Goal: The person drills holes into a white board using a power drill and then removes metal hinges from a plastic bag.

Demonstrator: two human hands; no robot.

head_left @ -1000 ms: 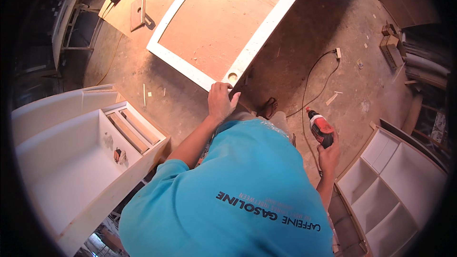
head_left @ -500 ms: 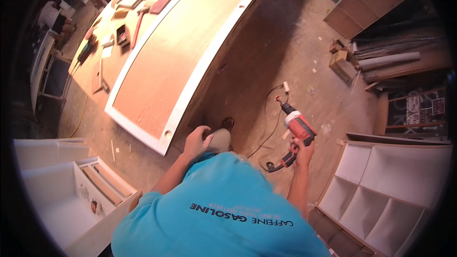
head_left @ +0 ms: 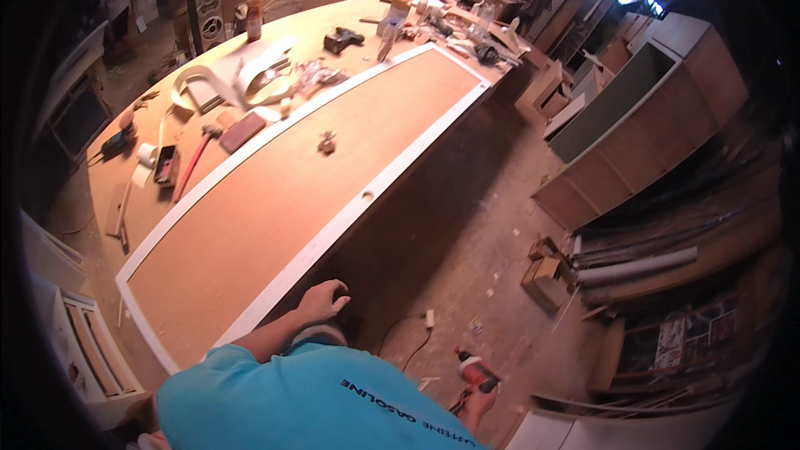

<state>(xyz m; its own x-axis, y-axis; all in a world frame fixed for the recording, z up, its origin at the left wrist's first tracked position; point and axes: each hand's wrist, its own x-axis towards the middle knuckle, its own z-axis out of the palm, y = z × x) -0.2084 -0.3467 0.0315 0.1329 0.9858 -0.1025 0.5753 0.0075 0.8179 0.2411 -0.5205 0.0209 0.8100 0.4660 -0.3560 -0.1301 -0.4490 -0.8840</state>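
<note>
My right hand grips a red and black corded power drill low at the front, its bit pointing away from me. The drill's grip is partly hidden behind my shirt. My left hand hangs beside the near long edge of a wooden panel, fingers loosely bent with nothing in them. This panel has a white border with round holes near its edge, and it lies on a large worktable. A small cluster of metal pieces, perhaps hinges, rests on the panel.
Left of the panel lie a red-handled hammer, a dark small box and a tape roll. A black power tool and a bottle stand farther back. A cabinet and a cardboard box occupy the right side.
The view has tilted up and shifted, so more of the worktable's far end shows. The drill and my right hand sit lower in view. My left hand remains empty beside the panel.
</note>
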